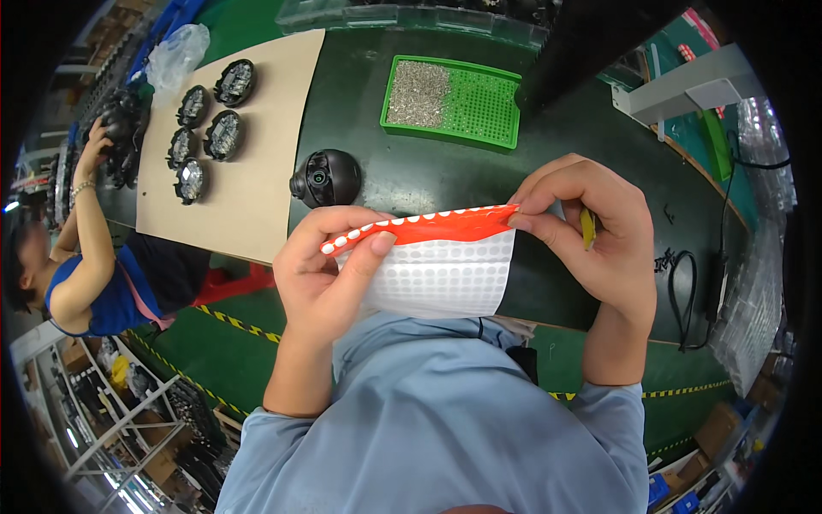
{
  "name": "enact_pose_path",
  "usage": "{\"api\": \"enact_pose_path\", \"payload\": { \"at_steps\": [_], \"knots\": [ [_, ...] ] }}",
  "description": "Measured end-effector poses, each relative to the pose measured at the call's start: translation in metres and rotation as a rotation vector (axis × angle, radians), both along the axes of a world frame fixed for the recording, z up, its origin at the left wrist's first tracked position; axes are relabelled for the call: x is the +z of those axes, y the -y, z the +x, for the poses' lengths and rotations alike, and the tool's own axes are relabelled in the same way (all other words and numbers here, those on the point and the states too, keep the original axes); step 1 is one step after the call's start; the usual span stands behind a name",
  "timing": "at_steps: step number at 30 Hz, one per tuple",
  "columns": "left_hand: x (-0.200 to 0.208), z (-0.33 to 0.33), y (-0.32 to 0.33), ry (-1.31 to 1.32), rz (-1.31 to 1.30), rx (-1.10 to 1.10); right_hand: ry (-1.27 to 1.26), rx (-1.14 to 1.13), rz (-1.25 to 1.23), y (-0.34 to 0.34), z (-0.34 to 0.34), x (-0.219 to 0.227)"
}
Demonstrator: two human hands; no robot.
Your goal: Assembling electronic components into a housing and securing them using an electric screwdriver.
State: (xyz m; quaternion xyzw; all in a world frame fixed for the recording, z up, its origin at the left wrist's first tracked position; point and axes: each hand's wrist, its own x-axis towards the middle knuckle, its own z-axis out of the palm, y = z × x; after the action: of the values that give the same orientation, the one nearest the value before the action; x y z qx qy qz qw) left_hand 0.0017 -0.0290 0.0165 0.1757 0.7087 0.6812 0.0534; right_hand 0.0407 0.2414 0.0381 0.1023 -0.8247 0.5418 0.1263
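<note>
A sheet of round white stickers (437,278) with a red upper strip is stretched between my hands in front of my body. Along the strip's top edge runs a row of white dots. My left hand (312,278) pinches the sheet's left end between thumb and fingers. At the right corner my right hand (604,227) pinches the red edge with thumb and forefinger. Tucked in that hand's curled fingers is a small yellow piece (587,229), its kind unclear. Just beyond my left hand, a black dome-shaped camera housing (330,177) sits on the dark table.
A green perforated tray (479,107) holds many small metal parts on its left side. Several round black parts (224,135) lie on a cardboard sheet (265,111). At the far left a co-worker (94,274) reaches toward black parts. A black cable (681,300) lies at right.
</note>
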Motion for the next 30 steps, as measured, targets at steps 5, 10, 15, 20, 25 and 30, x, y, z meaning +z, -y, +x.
{"api": "enact_pose_path", "payload": {
  "at_steps": [5, 10, 15, 20, 25, 30],
  "knots": [
    [0.0, 0.003, -0.002, 0.151, 0.043, 0.018, 0.069, 0.019, 0.031, -0.001, 0.0, 0.002],
    [-0.006, 0.001, -0.007, 0.09, -0.01, 0.054, 0.094, -0.009, -0.058, 0.001, -0.001, -0.001],
    [0.001, 0.002, -0.009, -0.001, -0.038, 0.08, 0.052, 0.012, -0.058, 0.007, -0.004, -0.003],
    [0.004, 0.001, -0.009, -0.026, -0.062, 0.074, 0.085, -0.003, -0.053, 0.005, -0.003, -0.002],
    [0.002, 0.003, -0.005, -0.091, -0.092, 0.06, 0.053, 0.086, 0.006, 0.0, -0.003, -0.005],
    [0.002, 0.003, -0.007, -0.137, -0.066, 0.037, 0.02, 0.007, -0.002, 0.001, 0.0, -0.004]
  ]
}}
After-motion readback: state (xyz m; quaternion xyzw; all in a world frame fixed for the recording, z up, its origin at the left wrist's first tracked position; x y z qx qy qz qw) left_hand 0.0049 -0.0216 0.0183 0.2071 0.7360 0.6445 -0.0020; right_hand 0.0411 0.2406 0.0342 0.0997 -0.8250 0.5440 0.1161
